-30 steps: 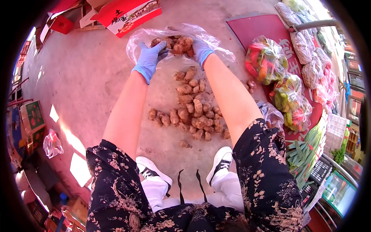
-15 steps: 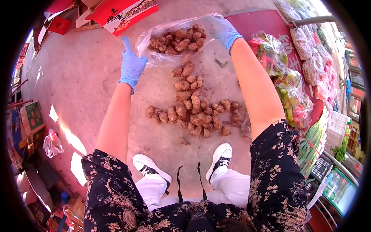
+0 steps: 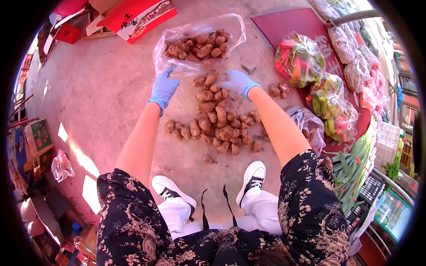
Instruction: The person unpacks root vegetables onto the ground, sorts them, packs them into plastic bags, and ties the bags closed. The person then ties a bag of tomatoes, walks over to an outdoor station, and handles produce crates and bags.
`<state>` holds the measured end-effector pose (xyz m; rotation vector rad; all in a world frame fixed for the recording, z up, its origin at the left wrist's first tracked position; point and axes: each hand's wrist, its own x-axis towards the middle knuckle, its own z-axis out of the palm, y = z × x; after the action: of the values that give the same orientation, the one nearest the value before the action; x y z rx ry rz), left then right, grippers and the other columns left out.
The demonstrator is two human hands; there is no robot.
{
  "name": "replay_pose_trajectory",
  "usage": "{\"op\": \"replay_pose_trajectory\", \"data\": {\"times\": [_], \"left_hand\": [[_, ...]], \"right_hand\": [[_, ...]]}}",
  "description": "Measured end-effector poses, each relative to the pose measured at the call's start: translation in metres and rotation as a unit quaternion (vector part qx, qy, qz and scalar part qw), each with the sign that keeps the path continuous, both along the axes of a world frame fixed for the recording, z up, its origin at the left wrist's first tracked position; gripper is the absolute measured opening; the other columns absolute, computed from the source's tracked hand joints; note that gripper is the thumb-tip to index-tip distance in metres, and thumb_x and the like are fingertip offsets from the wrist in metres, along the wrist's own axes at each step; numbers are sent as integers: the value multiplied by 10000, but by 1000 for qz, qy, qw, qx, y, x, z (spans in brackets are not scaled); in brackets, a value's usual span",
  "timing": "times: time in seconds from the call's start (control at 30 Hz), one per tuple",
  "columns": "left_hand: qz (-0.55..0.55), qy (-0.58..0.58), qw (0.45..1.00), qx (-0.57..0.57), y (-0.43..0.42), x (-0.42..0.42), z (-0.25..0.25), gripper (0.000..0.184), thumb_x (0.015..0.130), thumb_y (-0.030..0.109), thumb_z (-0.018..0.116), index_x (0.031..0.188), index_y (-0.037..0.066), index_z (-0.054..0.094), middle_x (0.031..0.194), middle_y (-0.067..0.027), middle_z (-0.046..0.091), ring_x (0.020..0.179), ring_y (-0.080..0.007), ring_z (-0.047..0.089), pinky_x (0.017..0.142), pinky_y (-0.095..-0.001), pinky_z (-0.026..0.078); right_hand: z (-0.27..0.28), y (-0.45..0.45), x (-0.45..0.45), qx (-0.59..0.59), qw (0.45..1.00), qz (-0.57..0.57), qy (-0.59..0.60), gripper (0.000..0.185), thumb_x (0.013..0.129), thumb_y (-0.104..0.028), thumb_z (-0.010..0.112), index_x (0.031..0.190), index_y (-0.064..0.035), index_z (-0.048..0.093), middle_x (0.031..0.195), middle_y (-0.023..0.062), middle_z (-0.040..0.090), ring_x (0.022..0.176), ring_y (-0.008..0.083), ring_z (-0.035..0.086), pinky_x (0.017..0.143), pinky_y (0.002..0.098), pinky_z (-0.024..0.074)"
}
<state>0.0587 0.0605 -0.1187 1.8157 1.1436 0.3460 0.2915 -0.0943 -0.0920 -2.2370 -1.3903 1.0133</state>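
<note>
Brown, rough taro-like tubers fill a clear plastic bag (image 3: 237, 33) that lies wide open on the floor. Below it, a loose pile of the same tubers (image 3: 226, 133) spreads over the concrete, with a narrow column reaching up toward the bag. My left hand (image 3: 164, 90), in a blue glove, hovers just under the bag's lower left edge, fingers apart and holding nothing. Beside the top of the column is my right hand (image 3: 238, 83), also blue-gloved and empty, its fingers spread toward the upper tubers.
At the right, bagged peppers (image 3: 300, 60) sit on a red mat (image 3: 288, 26). Another clear bag (image 3: 307, 126) and green leafy stalks (image 3: 353, 170) lie nearby. A red printed carton (image 3: 140, 20) is at the top left. My shoes (image 3: 252, 181) stand below the pile.
Both hands have left the bag and come down toward the loose tubers, the right one also moving left. The bag now rests on the floor, untouched, its rim spread out.
</note>
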Motion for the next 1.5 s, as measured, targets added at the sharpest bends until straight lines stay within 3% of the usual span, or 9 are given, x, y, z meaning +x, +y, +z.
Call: {"op": "replay_pose_trajectory", "data": {"times": [0.1, 0.27, 0.37, 0.47, 0.67, 0.8, 1.03, 1.23, 1.5], "left_hand": [[-82, 83, 982, -148, -17, 2, -3, 597, 734, 175, 625, 1293, 50, 455, 1074, -118, 587, 919, -163, 563, 837, -248, 428], [-4, -51, 908, -417, -54, 24, -7, 835, 793, 306, 637, 1439, 243, 113, 1291, -106, 434, 1158, -245, 421, 885, -488, 370], [63, -57, 861, -501, -56, 36, -18, 745, 808, 419, 616, 1410, 263, 205, 1300, -96, 432, 1214, -249, 369, 897, -546, 330], [119, -65, 851, -508, -62, 35, -19, 561, 836, 457, 571, 1307, 249, 350, 1207, -69, 485, 1145, -234, 414, 880, -556, 335], [119, -144, 806, -561, -77, 23, -14, 395, 863, 342, 579, 1212, 210, 448, 1105, -36, 528, 1022, -208, 493, 821, -471, 438], [175, -226, 788, -546, -66, 44, -7, 262, 893, 255, 546, 1133, 159, 502, 1023, -33, 559, 974, -175, 517, 794, -381, 475], [143, -303, 806, -488, 1, 103, 62, 313, 900, 299, 523, 1137, 95, 500, 1111, -108, 530, 1018, -242, 506, 800, -422, 481], [28, -140, 899, -414, 14, 81, 61, 444, 885, 291, 522, 1297, 147, 445, 1088, -115, 540, 1008, -225, 508, 873, -435, 433], [-335, 169, 926, -50, -62, -26, -11, 918, 652, 423, 747, 1368, 53, 307, 1283, -218, 450, 1148, -337, 466, 974, -313, 375]], "right_hand": [[-18, -13, -24, -68, 998, -16, 3, 679, 665, -347, 701, 1193, 1, 451, 1106, 240, 568, 1053, 388, 531, 887, 399, 438], [-56, 0, -43, -42, 990, -135, 16, 918, 614, -463, 734, 1342, -69, 336, 1189, 282, 500, 1102, 370, 510, 959, 400, 389], [-58, 4, -51, -69, 976, -197, 57, 834, 653, -521, 693, 1313, -103, 402, 1151, 215, 547, 1021, 334, 555, 947, 392, 388], [-26, 7, -62, -97, 959, -246, 100, 611, 731, -517, 640, 1169, -101, 555, 1018, 95, 634, 839, 238, 616, 857, 337, 426], [-70, -2, -77, 46, 887, -334, 316, 441, 764, -392, 650, 993, -26, 561, 838, 79, 615, 694, 148, 572, 632, 296, 475], [-29, 15, -94, 95, 705, -484, 509, 260, 807, -311, 598, 891, -71, 545, 709, 60, 561, 552, 159, 525, 451, 296, 420], [37, 88, -30, 158, 617, -453, 624, 264, 842, -351, 531, 899, -97, 576, 715, 42, 583, 521, 196, 502, 480, 306, 431], [22, 66, 14, 140, 864, -335, 350, 409, 849, -323, 540, 1150, -47, 531, 1074, 79, 586, 852, 204, 584, 692, 306, 497], [-8, -120, 4, -145, 981, 127, 13, 855, 629, -453, 746, 1292, -38, 400, 1170, 230, 523, 1110, 363, 495, 872, 483, 430]]}}
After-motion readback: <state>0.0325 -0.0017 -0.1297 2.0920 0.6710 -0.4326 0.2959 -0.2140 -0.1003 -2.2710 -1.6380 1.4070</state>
